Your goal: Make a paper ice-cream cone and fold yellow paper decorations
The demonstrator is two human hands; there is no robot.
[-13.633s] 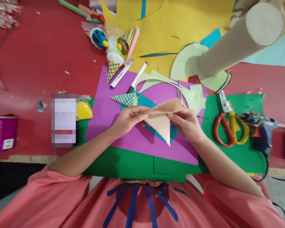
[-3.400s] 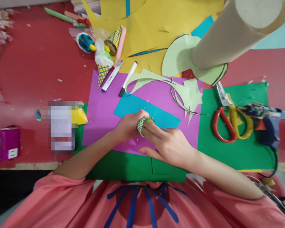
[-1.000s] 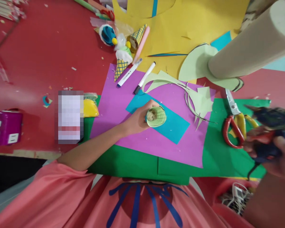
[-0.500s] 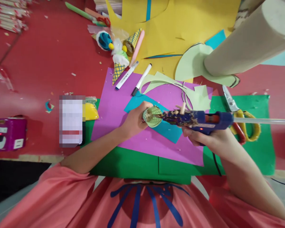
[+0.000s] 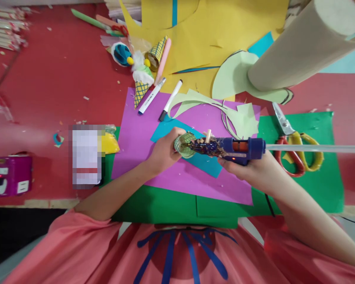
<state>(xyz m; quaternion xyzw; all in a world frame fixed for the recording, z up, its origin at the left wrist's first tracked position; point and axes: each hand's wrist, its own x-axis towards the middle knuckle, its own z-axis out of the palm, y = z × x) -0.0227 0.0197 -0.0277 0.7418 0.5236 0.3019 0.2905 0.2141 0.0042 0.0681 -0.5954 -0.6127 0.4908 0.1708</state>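
My left hand [image 5: 162, 152] grips a small rolled paper cone [image 5: 184, 142], pale green with a dark grid pattern, its open mouth turned to the right. A blue hot glue gun [image 5: 239, 149] is held in my right hand [image 5: 253, 169], with its crusted nozzle pushed into the cone's mouth and a clear glue stick jutting out to the right. Both hands hover over a blue paper piece [image 5: 205, 161] lying on a purple sheet [image 5: 136, 138].
Red and yellow scissors [image 5: 296, 146] lie on green paper [image 5: 313, 189] at the right. Two markers [image 5: 170, 100], finished paper ice-cream cones [image 5: 142, 81], pale green offcuts [image 5: 242, 118] and yellow paper [image 5: 219, 31] lie beyond. A cardboard tube [image 5: 298, 43] leans in at upper right. A purple box [image 5: 8, 173] stands at left.
My right hand picked up the glue gun from the right and brought it to the cone; over the last half second the nozzle moved left into the cone's mouth.
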